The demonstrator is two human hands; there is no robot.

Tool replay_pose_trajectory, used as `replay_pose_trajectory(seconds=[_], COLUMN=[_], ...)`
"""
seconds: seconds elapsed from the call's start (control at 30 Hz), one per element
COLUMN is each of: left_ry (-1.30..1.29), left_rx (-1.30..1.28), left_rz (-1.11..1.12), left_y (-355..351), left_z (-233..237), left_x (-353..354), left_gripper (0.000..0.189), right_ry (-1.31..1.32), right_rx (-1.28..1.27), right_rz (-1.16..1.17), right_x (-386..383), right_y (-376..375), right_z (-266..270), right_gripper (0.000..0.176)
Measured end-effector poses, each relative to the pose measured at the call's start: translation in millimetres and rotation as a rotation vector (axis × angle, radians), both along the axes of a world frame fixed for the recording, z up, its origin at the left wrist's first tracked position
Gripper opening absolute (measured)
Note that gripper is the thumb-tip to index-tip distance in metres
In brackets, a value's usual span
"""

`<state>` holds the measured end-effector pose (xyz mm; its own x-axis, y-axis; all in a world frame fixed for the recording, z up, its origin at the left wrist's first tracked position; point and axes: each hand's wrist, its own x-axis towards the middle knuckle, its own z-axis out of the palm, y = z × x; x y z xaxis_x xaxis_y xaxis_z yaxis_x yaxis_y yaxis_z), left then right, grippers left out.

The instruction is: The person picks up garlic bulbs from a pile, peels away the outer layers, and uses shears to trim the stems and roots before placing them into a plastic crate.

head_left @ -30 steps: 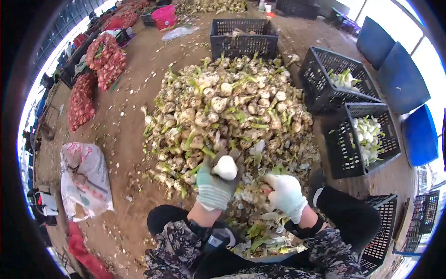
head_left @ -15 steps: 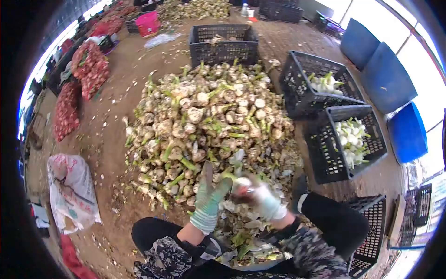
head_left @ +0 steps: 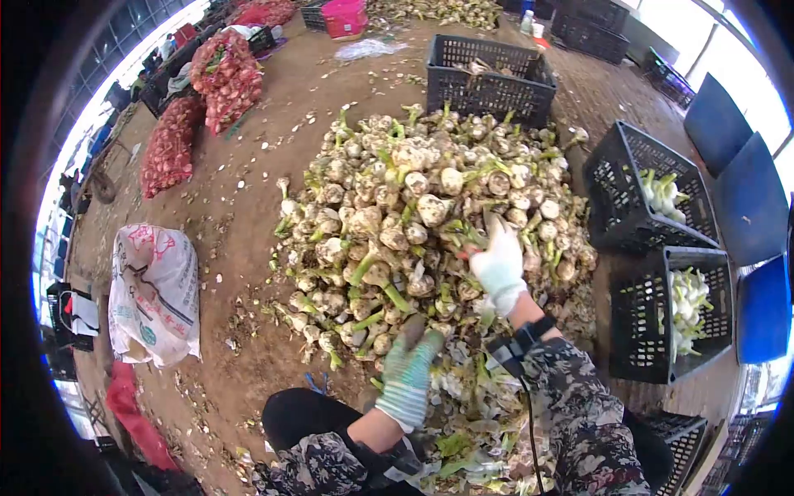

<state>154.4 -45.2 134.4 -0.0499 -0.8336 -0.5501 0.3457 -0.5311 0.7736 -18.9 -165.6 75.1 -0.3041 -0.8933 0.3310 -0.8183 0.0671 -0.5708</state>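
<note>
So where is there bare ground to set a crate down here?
Widest free strip: dirt floor between the white sack and the garlic pile, running up toward the red mesh bags; only scattered skins there. Crowded: black crates stand close against the pile's right side, and peelings cover the ground by the left hand.

Left hand [head_left: 409, 374], gloved, is held low near the body, forearm angled inward. Right hand [head_left: 499, 266], gloved, reaches forward, arm extended; grip of both indeterminate.

One head-worn wide-angle camera is looking forward and steeply down, taking in the garlic pile [head_left: 413, 207] at close range.
</note>
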Motion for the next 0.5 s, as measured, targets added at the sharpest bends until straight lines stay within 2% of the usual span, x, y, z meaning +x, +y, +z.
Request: replay_pose_trajectory(seconds=[0.07, 0.13, 0.2, 0.23, 0.27, 0.33, 0.4, 0.47, 0.5], left_ry=[-0.014, -0.015, -0.008, 0.006, 0.024, 0.005, 0.02, 0.245, 0.308], left_rx=[-0.048, -0.041, -0.045, -0.02, 0.009, 0.038, -0.033, 0.071, 0.128], left_rz=[-0.032, -0.042, -0.064, -0.069, -0.069, -0.053, 0.038, 0.063, -0.016], left_y=[3, 1, -4, -8, -9, -14, -13, -13, -13], left_z=[-5, -4, 0, 2, 3, 10, 15, 5, 19], left_x=[0, 0, 4, 8, 11, 15, 19, 19, 19], left_gripper=[0.053, 0.053, 0.052, 0.052, 0.052, 0.051, 0.049, 0.042, 0.041], right_ry=[0.147, 0.323, 0.389, 0.269, 0.171, -0.491, -0.79, -0.983, -0.629], right_rx=[-0.031, -0.033, 0.151, 0.185, 0.101, 0.15, -0.029, -0.025, -0.071], right_rz=[0.115, 0.306, 0.24, 0.221, 0.216, 0.219, 0.227, 0.255, 0.228], right_x=[31, 47, 46, 44, 45, 45, 47, 55, 58], right_y=[-23, -50, -68, -68, -62, -35, 12, 69, 94], right_z=[34, 29, 9, 13, 16, 28, 34, 60, 76], right_gripper=[0.066, 0.065, 0.064, 0.062, 0.061, 0.065, 0.071, 0.073, 0.074])
